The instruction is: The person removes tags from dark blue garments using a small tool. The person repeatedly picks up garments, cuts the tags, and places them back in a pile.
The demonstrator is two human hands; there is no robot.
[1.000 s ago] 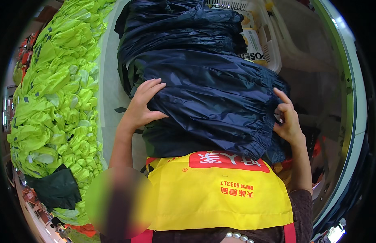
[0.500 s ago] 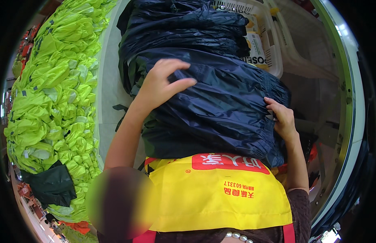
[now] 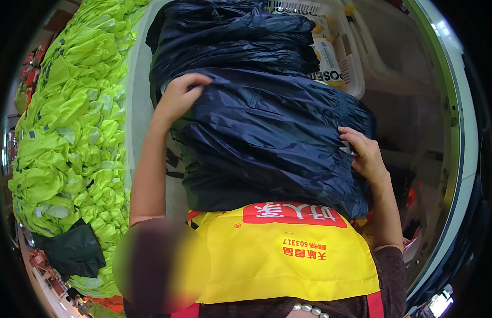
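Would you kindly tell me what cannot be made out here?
Head view, small silvery object: mostly hidden by the right hand.
Head view, shiny navy fabric pile: far end cut off by the top edge.
Head view, yellow cloth apron: part covered by a round blurred patch.

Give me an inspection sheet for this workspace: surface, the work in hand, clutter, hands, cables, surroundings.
Surface: pale worktop, visible as a strip between the dark and bright piles.
Work in hand: spread navy garment, wrinkled, its gathered edge to the right; bunched dark garments lie beyond it.
Clutter: bright yellow-green pile at left, dark cloth on its near end; pale basket with printed packages, upper right.
Left hand: at the garment's far left edge; grip unclear.
Right hand: by the gathered edge, small shiny object in its fingers, kind unclear.
Cables: nothing seen.
Surroundings: yellow apron nearest the camera wearer.
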